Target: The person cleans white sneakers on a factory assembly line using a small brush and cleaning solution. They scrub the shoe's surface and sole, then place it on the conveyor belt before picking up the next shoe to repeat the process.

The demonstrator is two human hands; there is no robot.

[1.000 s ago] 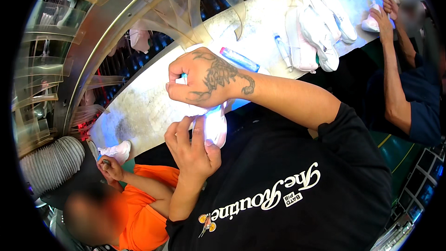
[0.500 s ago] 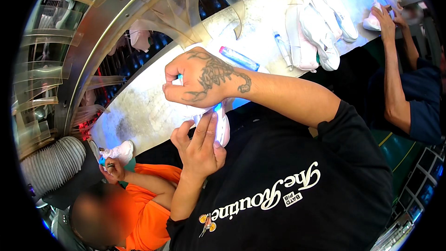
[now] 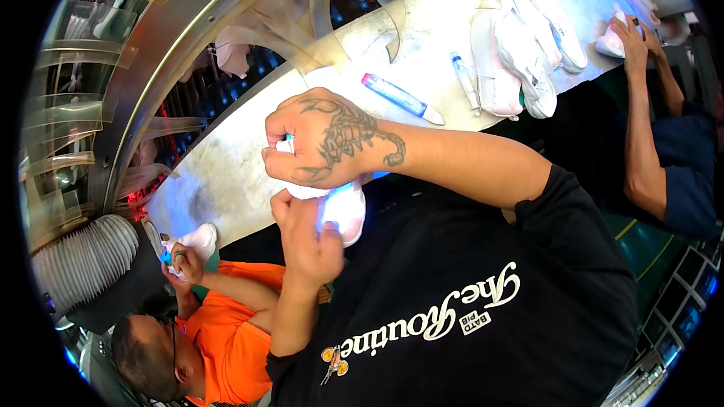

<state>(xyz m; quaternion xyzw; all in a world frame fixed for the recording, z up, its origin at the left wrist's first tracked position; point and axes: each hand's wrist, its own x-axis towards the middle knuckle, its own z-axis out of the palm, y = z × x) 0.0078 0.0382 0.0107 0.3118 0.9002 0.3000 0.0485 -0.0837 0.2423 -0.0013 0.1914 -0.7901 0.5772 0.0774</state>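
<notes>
Right hand (image 3: pixel 324 139) clamped on white shoe (image 3: pixel 347 209); left hand (image 3: pixel 308 243), at six o'clock, touches it, grip unclear. Uneven pull could twist shoe.

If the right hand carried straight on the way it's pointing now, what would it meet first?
Passing leftward over the bench, the right hand would probably meet the clear strips at its edge first; its height is unclear, so it might touch the bench sooner.
</notes>
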